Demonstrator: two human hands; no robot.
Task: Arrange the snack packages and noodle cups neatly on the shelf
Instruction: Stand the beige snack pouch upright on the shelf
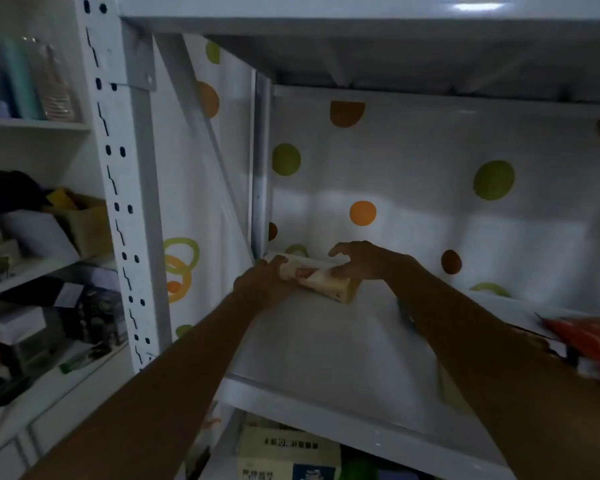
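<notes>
Both arms reach deep into the white shelf [326, 355], toward its back left corner. There the two hands hold one snack package [326, 284] between them. It is a pale, boxy pack with a yellowish end facing the camera, and it lies lengthwise, close to the corner and just in front of the dotted sheet [413, 161] that lines the back and side. The left hand [262, 284] has its fingers curled round the package's left end. The right hand [364, 261] grips the right end from above, thumb toward the camera and fingers arched over the top. Whether the package rests on the shelf or is held just above it cannot be told in the dim light.

At the right edge of the shelf, well apart from the hands, lies a red packet [593, 337], blurred. Below the shelf's front lip a cardboard box [284, 448] with printed writing shows. Left of the perforated metal post [118, 188] stands another rack [32, 125] crowded with boxes and bottles
</notes>
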